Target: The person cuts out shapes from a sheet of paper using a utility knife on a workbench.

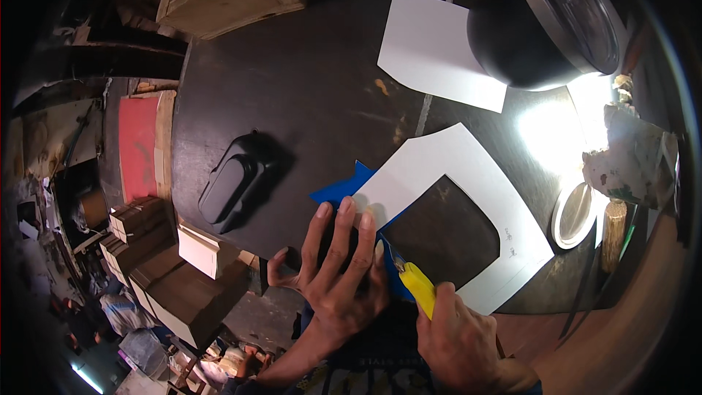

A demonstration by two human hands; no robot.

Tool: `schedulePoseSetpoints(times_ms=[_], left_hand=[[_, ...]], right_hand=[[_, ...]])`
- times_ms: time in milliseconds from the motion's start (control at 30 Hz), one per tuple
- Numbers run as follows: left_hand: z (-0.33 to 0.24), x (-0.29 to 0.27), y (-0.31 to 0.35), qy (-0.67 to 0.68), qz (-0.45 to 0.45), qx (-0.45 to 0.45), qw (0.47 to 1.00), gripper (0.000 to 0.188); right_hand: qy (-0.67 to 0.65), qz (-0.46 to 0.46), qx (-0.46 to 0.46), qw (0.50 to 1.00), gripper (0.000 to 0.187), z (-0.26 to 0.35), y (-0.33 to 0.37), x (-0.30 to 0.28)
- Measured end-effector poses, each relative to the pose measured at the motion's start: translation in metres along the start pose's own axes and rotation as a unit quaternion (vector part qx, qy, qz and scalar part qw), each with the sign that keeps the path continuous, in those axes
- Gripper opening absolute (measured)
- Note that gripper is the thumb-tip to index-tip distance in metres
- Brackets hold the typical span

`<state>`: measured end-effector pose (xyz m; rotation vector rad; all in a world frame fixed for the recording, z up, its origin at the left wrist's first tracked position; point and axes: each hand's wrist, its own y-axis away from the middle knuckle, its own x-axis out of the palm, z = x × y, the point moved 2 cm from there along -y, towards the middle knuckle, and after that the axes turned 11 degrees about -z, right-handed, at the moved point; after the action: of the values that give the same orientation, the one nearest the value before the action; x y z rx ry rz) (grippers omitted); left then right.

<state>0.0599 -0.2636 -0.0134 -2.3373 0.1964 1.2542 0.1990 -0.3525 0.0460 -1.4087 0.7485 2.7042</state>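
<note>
My left hand point(340, 278) lies with its fingers spread, the fingertips pressing on a blue sheet point(338, 190) and the left edge of a white card frame point(530, 230). This frame has a large angular opening through which the dark tabletop shows. In my right hand point(459, 336) is a yellow utility knife point(417, 289), gripped by its handle. Its blade tip meets the blue sheet beside the inner edge of the frame, close to my left fingers. Much of the blue sheet is hidden beneath the card and my left hand.
A black moulded plastic part point(238, 179) rests left on the dark table point(322, 95). Another white sheet point(431, 51) lies beside a large black round vessel-like object point(512, 29) at back right. A white ring point(574, 216) is right; cardboard boxes point(194, 289) are stacked lower left.
</note>
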Motion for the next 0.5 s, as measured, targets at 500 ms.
schedulePoseSetpoints(times_ms=[500], left_hand=[[0.002, 0.001, -0.002, 0.035, -0.003, 0.011, 0.999, 0.041]], right_hand=[[-0.009, 0.034, 0.038, 0.999, 0.033, -0.001, 0.005, -0.010]])
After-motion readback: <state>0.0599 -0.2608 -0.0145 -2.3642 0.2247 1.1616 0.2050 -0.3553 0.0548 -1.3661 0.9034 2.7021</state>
